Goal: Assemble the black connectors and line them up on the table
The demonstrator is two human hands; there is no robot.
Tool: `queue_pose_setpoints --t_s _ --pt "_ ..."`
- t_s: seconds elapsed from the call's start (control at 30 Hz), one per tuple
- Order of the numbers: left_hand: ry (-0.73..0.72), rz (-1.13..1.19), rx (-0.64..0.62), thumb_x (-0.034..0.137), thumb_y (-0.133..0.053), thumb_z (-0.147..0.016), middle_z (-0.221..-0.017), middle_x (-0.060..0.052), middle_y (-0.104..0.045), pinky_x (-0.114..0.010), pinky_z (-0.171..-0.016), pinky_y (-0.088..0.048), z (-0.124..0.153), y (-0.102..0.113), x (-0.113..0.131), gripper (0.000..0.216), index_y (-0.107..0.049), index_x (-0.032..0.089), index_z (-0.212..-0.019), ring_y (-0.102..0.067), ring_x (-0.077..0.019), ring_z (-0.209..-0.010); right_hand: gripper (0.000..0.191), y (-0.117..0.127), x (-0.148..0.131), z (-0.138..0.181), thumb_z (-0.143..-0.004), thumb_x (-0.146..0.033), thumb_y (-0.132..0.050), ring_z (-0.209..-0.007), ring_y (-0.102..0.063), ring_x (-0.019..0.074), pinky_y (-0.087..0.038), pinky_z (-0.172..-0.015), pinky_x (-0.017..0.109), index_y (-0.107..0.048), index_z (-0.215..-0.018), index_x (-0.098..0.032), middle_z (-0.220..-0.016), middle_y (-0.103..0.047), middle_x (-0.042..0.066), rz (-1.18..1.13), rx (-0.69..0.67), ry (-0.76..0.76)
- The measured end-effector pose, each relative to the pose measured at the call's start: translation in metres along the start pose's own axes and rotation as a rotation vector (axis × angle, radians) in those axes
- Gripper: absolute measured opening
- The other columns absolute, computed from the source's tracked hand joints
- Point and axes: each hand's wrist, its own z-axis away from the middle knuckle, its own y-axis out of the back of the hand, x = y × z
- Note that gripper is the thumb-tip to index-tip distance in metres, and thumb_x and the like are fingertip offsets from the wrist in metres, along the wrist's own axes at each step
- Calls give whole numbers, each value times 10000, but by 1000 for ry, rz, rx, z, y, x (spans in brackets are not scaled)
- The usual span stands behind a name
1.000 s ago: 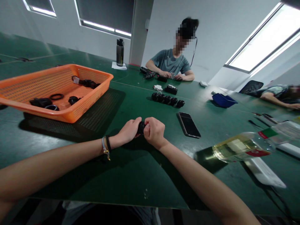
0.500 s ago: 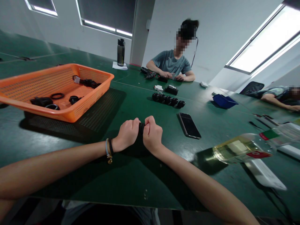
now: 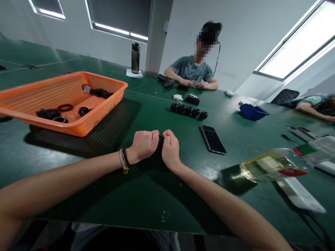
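My left hand (image 3: 145, 144) and my right hand (image 3: 171, 148) are both closed and meet above the green table. Between them shows a narrow strip of a black object (image 3: 160, 140), gripped from both sides. Most of it is covered by my fingers, so its kind cannot be made out. Bracelets circle my left wrist. Just beyond my hands lie several round black parts in a row (image 3: 188, 111), and a phone (image 3: 213, 139) rests to their right.
An orange basket (image 3: 104, 108) with black parts inside stands at left. To the right are a bottle of yellow liquid (image 3: 273, 165), a white flat device (image 3: 300, 194) and a blue tray (image 3: 253, 111). Across the table (image 3: 125, 209), a person (image 3: 193, 71) handles something near a power drill (image 3: 166, 82).
My left hand has turned, bringing its knuckles further over the black object, and has shifted slightly right. Less of the object shows between the hands. My right hand has turned slightly.
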Motion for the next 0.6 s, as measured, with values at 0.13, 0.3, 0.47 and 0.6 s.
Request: queue_pose_setpoints --t_s 0.13,0.3,0.47,0.6 --pt "-40 18 27 229 -194 -876 -605 -61 -640 -247 -525 -336 0 0 -2 433 -602 139 -759 -569 -158 -551 204 -1 0 1 -780 -175 -284 -491 -357 123 -263 -491 239 -323 -585 -220 -512 -356 -37 -19 5 3" --pt "21 144 18 241 -197 -864 -604 -45 -601 -255 -541 -326 -2 -4 -4 410 -573 160 -722 -539 -162 -557 187 -4 4 -4 -783 -181 -273 -485 -356 121 -264 -492 236 -314 -606 -223 -518 -348 -40 6 11 18" --pt "132 427 -11 286 -201 -858 -602 -12 -505 -251 -554 -323 -6 -9 -4 350 -469 185 -656 -491 -155 -581 149 -1 12 -12 -792 -209 -279 -496 -395 114 -282 -506 232 -361 -667 -218 -549 -395 -40 25 -18 60" --pt "187 647 -32 323 -222 -864 -558 13 -435 -238 -523 -325 -7 -11 -5 331 -399 189 -618 -446 -133 -536 156 4 15 -16 -825 -284 -302 -485 -415 104 -292 -499 225 -401 -737 -204 -564 -428 -41 22 -67 103"
